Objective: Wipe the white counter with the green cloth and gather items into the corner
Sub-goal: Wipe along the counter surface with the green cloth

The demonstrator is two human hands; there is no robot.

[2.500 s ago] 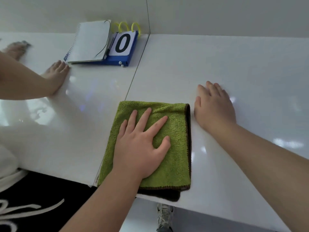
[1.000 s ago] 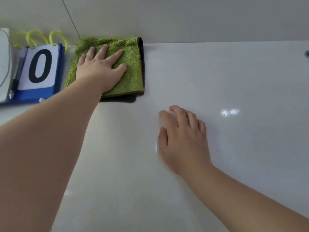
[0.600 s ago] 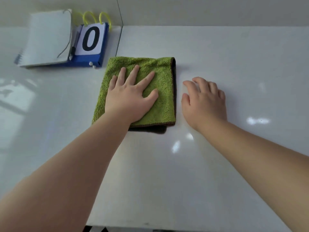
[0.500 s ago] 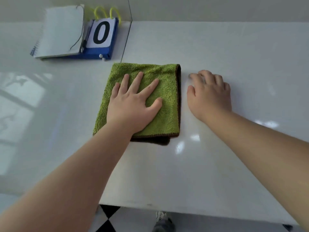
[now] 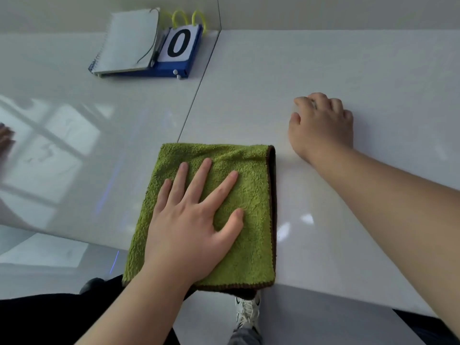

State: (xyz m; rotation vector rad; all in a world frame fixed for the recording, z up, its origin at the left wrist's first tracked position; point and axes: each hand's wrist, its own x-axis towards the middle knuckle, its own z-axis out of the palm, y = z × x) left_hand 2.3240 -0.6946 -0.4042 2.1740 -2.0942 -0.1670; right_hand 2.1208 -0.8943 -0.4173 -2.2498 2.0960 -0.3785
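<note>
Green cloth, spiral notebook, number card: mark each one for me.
green cloth [image 5: 249, 160]: head view, bare terry near its far right corner.
spiral notebook [image 5: 129, 43]: head view, middle of its white cover.
number card [image 5: 178, 43]: head view, white centre of the printed 0.

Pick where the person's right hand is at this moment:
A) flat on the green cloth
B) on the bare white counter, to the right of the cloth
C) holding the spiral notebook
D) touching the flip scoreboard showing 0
B: the right hand rests on the white counter, apart from the green cloth. The left hand is the one that presses that cloth with straight, spread fingers.
</note>
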